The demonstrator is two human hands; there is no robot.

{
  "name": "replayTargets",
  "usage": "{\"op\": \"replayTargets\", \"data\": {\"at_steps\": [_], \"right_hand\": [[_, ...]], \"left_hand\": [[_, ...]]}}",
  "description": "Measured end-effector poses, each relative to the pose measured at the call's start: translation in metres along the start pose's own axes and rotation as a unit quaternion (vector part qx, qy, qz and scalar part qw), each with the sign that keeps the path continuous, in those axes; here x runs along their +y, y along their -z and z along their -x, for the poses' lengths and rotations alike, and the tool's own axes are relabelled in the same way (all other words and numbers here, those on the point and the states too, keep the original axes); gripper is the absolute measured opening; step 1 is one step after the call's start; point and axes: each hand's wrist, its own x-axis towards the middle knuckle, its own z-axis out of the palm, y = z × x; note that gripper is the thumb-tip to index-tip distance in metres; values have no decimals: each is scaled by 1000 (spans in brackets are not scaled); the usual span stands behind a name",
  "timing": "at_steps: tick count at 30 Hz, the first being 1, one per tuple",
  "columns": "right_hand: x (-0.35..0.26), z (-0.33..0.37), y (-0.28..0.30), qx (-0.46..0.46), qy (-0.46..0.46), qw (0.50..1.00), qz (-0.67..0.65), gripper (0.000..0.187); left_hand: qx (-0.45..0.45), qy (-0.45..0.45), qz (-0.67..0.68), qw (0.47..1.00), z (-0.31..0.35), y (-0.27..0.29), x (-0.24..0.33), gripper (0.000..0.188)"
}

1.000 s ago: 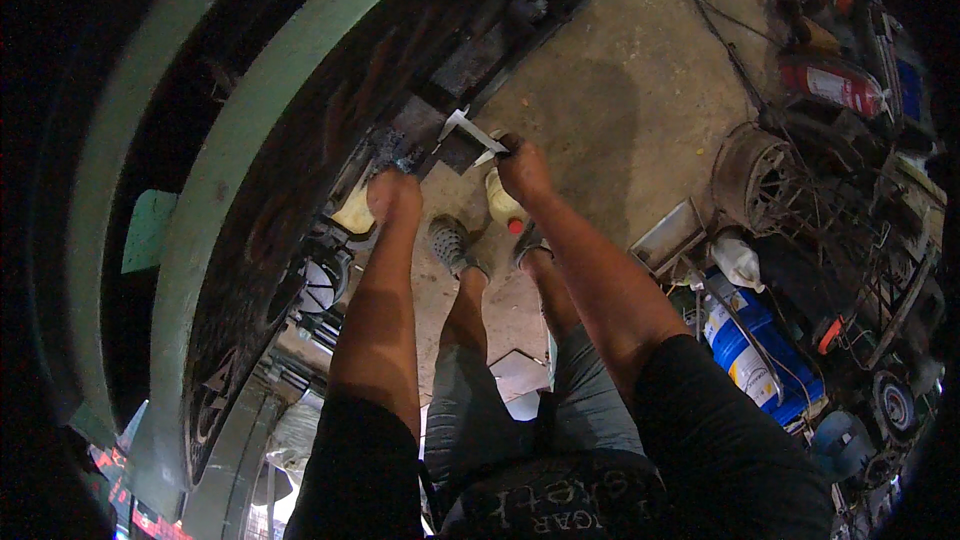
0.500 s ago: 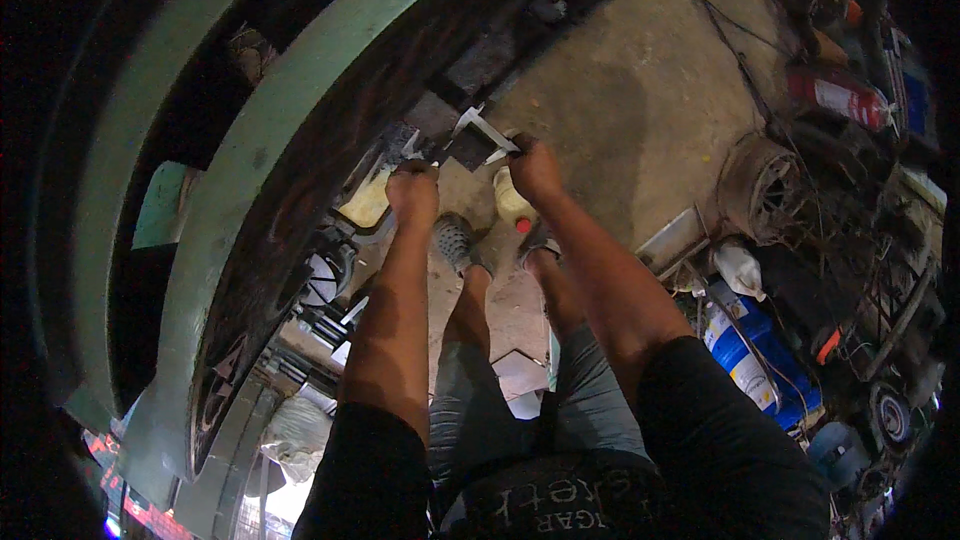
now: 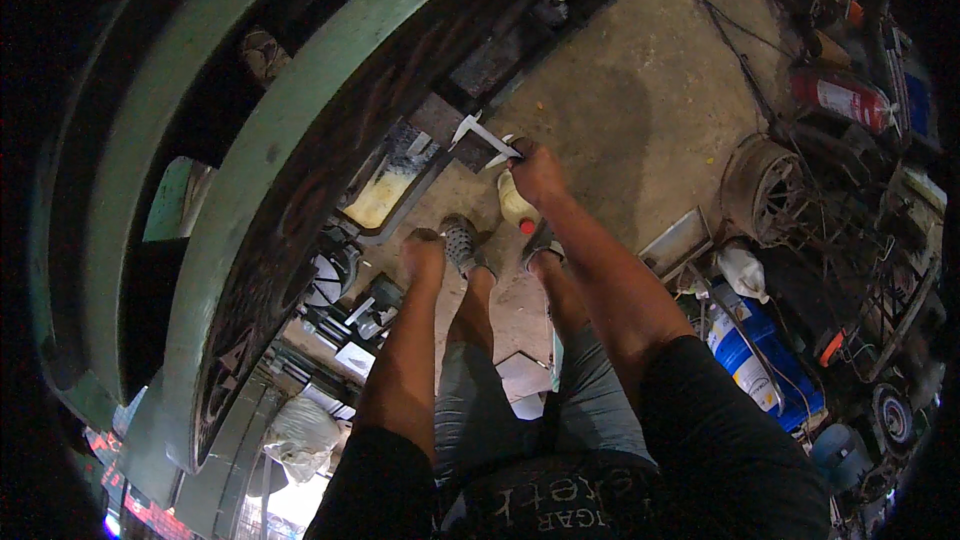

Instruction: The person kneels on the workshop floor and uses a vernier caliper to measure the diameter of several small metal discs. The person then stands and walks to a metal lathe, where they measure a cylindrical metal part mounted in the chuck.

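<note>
My right hand [image 3: 540,176] is closed on a silvery caliper [image 3: 486,133], its beam slanting up and to the left. The caliper's jaws lie over a dark, square-edged metal block [image 3: 469,152]; whether they touch it I cannot tell. Lower down, my left hand [image 3: 424,254] is closed like a fist in front of the machine, with a tiny pale tip showing by its fingers. What it holds is too small to name. Just below my right hand, a yellowish bottle [image 3: 513,202] with a red cap stands on the floor near my feet.
A green machine [image 3: 270,140] with curved ribs fills the left side. Under its edge is a tray [image 3: 378,236] with yellowish residue. At right are a rusty wheel rim [image 3: 765,188], a blue container [image 3: 745,355], a red cylinder [image 3: 838,100] and a cable [image 3: 735,45] across the floor.
My left hand has drawn back from the block, down toward me, uncovering the tray. My right hand stays almost where it was, still holding the caliper at the block.
</note>
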Motion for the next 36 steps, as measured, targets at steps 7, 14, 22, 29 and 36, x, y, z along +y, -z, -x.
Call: {"op": "replayTargets", "data": {"at_steps": [7, 14, 22, 29, 36], "right_hand": [[-2, 2, 0, 12, 38, 999, 5, 26], [-10, 6, 1, 1, -9, 1000, 22, 28], [-7, 7, -3, 35, 9, 999, 14, 27], [-4, 6, -6, 71, 17, 997, -2, 29], [0, 4, -9, 45, -2, 997, 65, 28]], "left_hand": [[10, -36, -92, 995, 10, 7, -1, 20], [21, -139, 90, 986, -26, -5, 19, 13], [-5, 15, 279, 960, -17, 16, 91, 15], [16, 38, 275, 961, -19, 12, 52, 13], [22, -24, 190, 981, -13, 6, 13, 14]]}}
